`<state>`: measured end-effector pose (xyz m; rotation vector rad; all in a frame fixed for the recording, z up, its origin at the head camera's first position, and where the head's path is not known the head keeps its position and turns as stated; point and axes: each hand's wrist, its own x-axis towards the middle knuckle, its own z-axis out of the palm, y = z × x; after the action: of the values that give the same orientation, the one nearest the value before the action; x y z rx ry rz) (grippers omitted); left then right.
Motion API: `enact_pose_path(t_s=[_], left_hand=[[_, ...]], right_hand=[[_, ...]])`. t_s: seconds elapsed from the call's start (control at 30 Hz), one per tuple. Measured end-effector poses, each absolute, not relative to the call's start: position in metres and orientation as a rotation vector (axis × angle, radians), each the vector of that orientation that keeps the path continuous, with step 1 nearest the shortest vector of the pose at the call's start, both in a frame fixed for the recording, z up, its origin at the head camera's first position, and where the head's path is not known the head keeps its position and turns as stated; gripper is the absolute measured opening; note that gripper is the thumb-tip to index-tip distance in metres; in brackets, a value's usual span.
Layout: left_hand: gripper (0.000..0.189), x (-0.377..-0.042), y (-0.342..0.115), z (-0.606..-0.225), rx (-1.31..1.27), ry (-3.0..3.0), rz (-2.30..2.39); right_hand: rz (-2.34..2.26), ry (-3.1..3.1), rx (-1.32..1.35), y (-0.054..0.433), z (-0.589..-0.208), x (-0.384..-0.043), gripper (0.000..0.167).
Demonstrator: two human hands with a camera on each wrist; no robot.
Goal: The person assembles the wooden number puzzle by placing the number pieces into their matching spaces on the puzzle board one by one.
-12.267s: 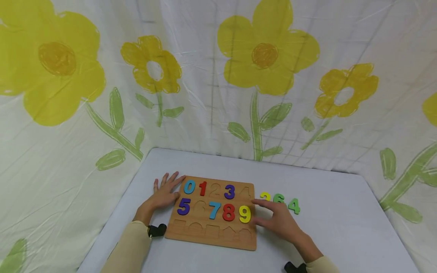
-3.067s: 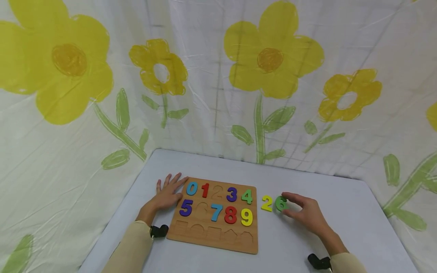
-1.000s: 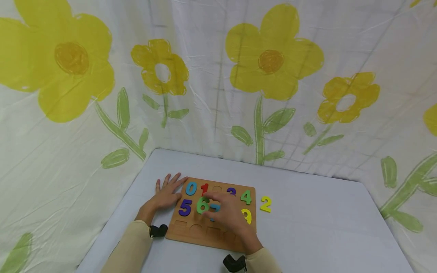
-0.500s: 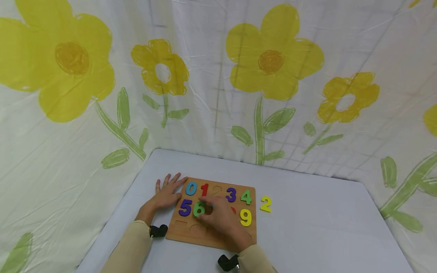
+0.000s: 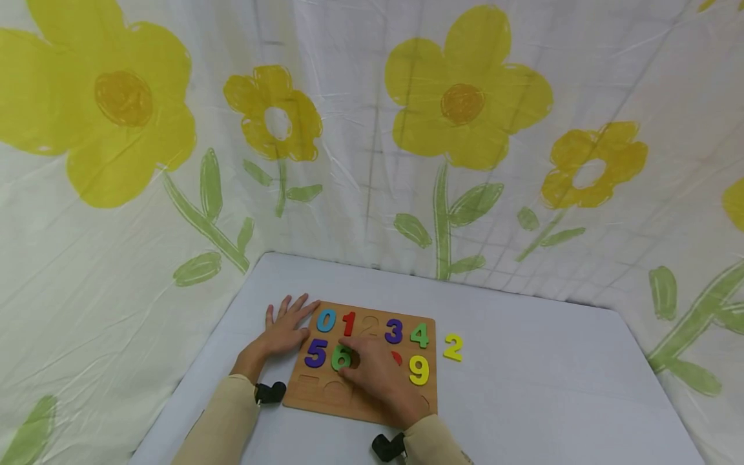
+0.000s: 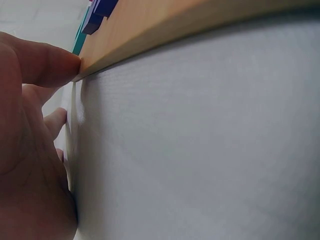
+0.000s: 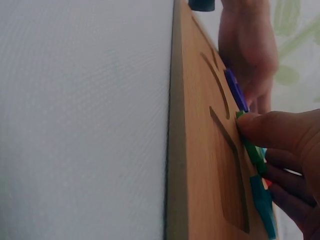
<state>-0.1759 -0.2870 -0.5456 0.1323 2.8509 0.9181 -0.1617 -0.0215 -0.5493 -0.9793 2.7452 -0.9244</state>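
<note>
A wooden number puzzle board point(image 5: 299, 395) lies on the white table. My right hand point(image 5: 380, 368) pinches the green number 6 point(image 5: 340, 360) between thumb and fingers, over its place in the second row. In the right wrist view the thumb touches the near edge of the green 6 point(image 7: 253, 152); how deep it sits is unclear. Left of it is the purple 5 point(image 5: 316, 354); the 7 and most of the red 8 are hidden by my right hand. My left hand point(image 5: 281, 336) rests spread at the board's left side, its thumb touching the edge.
A yellow number 2 point(image 5: 453, 347) lies on the table right of the board. The blue 0 point(image 5: 326, 320), red 1 point(image 5: 349, 323), purple 3 point(image 5: 393, 331), green 4 point(image 5: 419, 336) and yellow 9 point(image 5: 418, 371) sit in the board. Behind the table hangs a flowered curtain point(image 5: 343, 213).
The green 4 and then the green 6 went from the table to the board. Over the last second, my right hand moved the 6 slightly left and down. The left hand stayed put.
</note>
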Motion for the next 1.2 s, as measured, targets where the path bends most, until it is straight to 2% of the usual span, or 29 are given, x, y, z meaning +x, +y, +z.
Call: enact_pose_path(t_s=[0.23,0.53,0.97,1.2], left_hand=[[0.071,-0.177,-0.288,-0.55,0.125,2.854,0.919],[0.071,-0.178,-0.288,-0.552,0.117,2.853,0.933],[0.072,-0.176,-0.286,-0.55,0.115,2.853,0.976],[0.071,-0.178,-0.287,-0.551,0.116,2.855,0.962]], right_hand=[[-0.999,2.681,-0.921,-0.016,-0.545,-0.161,0.059],[-1.087,2.641,-0.927,0.01,-0.52,-0.168,0.06],[-1.405,2.542,-1.039,0.086,-0.497,-0.182,0.056],[-1.388,2.555,-0.969,0.132,-0.494,-0.185,0.058]])
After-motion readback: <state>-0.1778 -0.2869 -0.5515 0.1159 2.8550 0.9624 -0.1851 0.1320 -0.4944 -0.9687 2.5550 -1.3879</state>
